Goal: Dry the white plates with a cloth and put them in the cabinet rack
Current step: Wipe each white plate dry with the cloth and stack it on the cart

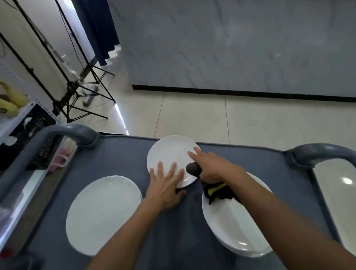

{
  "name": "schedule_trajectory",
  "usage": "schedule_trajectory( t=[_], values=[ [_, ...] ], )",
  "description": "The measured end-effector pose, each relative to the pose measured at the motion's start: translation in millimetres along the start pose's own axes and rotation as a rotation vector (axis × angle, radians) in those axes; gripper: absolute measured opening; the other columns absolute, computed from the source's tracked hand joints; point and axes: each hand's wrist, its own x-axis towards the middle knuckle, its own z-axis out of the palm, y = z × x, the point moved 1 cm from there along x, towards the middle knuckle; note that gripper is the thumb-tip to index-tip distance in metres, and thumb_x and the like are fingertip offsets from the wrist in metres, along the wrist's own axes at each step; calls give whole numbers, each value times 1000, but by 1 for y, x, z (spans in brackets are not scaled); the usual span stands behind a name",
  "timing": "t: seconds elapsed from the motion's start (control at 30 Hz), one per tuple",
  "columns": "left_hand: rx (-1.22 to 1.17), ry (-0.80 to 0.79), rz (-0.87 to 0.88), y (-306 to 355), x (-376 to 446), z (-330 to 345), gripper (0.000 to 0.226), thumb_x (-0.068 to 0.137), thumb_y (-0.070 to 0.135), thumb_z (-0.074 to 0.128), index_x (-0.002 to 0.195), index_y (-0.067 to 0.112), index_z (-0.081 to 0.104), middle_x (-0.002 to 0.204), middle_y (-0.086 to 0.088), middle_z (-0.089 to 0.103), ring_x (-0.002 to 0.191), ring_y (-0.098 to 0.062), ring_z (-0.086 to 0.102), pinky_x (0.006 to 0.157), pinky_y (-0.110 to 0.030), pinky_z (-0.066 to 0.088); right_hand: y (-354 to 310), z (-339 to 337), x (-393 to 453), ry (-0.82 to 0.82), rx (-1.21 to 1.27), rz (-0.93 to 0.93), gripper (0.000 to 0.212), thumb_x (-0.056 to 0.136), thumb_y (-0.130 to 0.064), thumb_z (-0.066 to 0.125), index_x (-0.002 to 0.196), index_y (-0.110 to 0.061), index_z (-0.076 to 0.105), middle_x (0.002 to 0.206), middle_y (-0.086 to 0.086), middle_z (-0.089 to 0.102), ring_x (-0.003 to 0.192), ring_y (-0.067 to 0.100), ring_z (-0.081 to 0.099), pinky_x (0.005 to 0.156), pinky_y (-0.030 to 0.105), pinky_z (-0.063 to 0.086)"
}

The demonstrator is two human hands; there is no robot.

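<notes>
Three white plates lie on a grey cart top (117, 158). The small far plate (169, 151) has my left hand (167, 184) on its near rim, fingers spread flat on top and thumb at the edge beneath. My right hand (211, 168) reaches over the same plate's right side with two fingers stretched out, while its other fingers grip a dark cloth (216, 191) with a yellow stripe. The cloth hangs down onto the near-right plate (238, 230). A large plate (103, 213) lies at the near left, untouched.
The cart has grey curved handles at the left (56, 134) and right (326, 150). A shelf with yellow items (8, 101) stands far left, tripod stands (79, 94) behind it. A marble-patterned counter wall (240, 40) faces me across the tiled floor.
</notes>
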Motion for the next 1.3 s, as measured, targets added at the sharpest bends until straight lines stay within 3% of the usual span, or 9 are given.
schedule_trajectory(
  t=[0.1, 0.27, 0.33, 0.5, 0.67, 0.77, 1.03, 1.17, 1.3],
  values=[
    [-52, 26, -3, -2, -2, -8, 77, 94, 70, 27, 157, 33, 3, 168, 2, -5, 149, -44, -12, 116, -66, -2, -2, 0, 2, 23, 46, 26, 84, 85, -12, 49, 156, -37, 11, 166, -12, -5, 145, 34, 22, 111, 48, 36],
    [-97, 88, -19, -2, -1, -15, 64, 92, 69, 23, 147, 36, 30, 163, 4, 17, 148, -41, 10, 113, -65, 12, -5, -5, -3, 125, 124, 40, 62, 84, -15, 55, 142, -35, 40, 164, -9, 15, 131, 32, 36, 101, 47, 43],
    [-132, 102, -23, -7, -1, -19, 61, 92, 69, 23, 142, 38, 40, 161, 7, 23, 148, -37, 15, 113, -63, 11, -6, -6, -4, 160, 155, 43, 63, 85, -16, 57, 143, -34, 40, 163, -10, 18, 130, 32, 36, 103, 47, 42],
    [-170, 203, 44, -30, -4, -16, 36, 97, 36, 46, 130, 27, 60, 155, 5, 41, 146, -27, 28, 114, -56, 19, -24, -19, 4, 284, 282, 8, 63, 90, -18, 61, 147, -31, 40, 160, -7, 27, 137, 32, 34, 113, 50, 33],
    [-366, 457, 99, -48, -8, -15, 22, 83, 13, 71, 104, 15, 76, 123, -2, 69, 124, -30, 58, 101, -50, 45, -50, -28, 33, 469, 519, -14, 61, 85, -11, 66, 143, -19, 48, 143, -2, 50, 125, 31, 47, 111, 43, 37],
    [-462, 527, 92, -53, -9, -21, 15, 85, 15, 67, 97, 13, 77, 111, -4, 72, 113, -30, 63, 92, -48, 51, -53, -14, 51, 495, 629, 85, 62, 86, -12, 68, 145, -16, 47, 146, 3, 50, 133, 26, 44, 115, 40, 32],
    [-750, 430, -112, -75, 1, -31, 37, 89, 15, 69, 127, 15, 67, 143, -5, 56, 133, -22, 43, 109, -38, 39, -47, 19, 76, 538, 701, 255, 62, 85, -19, 71, 143, -18, 47, 147, 0, 46, 135, 23, 41, 115, 35, 32],
    [-876, 396, -224, -78, 10, -39, 51, 90, 16, 66, 140, 17, 55, 144, -4, 54, 130, -25, 45, 109, -42, 42, -44, 23, 74, 536, 646, 285, 57, 88, -27, 67, 141, -22, 48, 145, -3, 46, 129, 26, 43, 110, 44, 37],
    [-1049, 254, -358, -83, 23, -42, 68, 88, 19, 64, 151, 21, 37, 138, -4, 57, 124, -26, 54, 105, -45, 46, -44, 29, 69, 505, 470, 418, 59, 90, -45, 60, 145, -33, 40, 161, -2, 20, 140, 28, 25, 110, 55, 29]
  ],
)
